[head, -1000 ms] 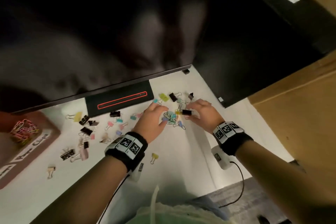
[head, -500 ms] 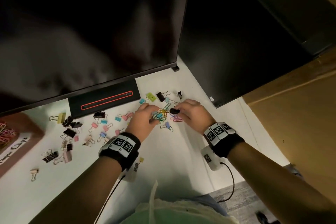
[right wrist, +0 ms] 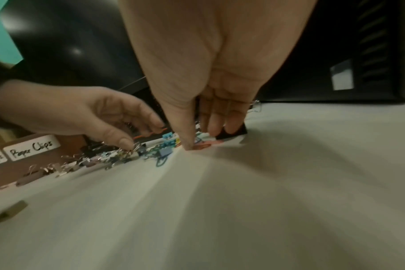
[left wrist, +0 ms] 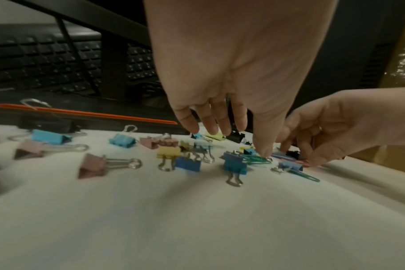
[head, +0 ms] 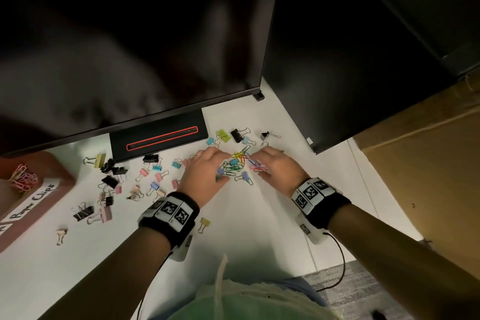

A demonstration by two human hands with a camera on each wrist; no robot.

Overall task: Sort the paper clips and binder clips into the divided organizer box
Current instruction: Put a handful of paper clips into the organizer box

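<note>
A tangle of coloured paper clips (head: pixel 237 162) lies on the white desk between my two hands. My left hand (head: pixel 207 167) has its fingers spread downward, and its thumb tip touches green paper clips (left wrist: pixel 257 160). The right hand (head: pixel 274 165) points its fingers down; its thumb (right wrist: pixel 187 144) presses on pink and red paper clips (right wrist: pixel 202 146). A black binder clip (right wrist: pixel 234 134) sits just behind its fingertips. Pastel and black binder clips (head: pixel 155 186) are scattered to the left. The brown organizer box (head: pixel 55 191), labelled "Paper Clips", holds pink paper clips (head: pixel 23 179).
A monitor (head: pixel 130 47) and its base with a red stripe (head: pixel 161 135) stand right behind the clips. A dark computer case (head: pixel 350 60) stands at the back right. A keyboard (left wrist: pixel 46 60) lies behind. A yellow binder clip (head: pixel 204 223) lies by my left wrist.
The black binder clip seen at my right fingertips earlier is now hidden under them in the head view. Both hands stay at the paper clip pile, fingers lowered onto it.
</note>
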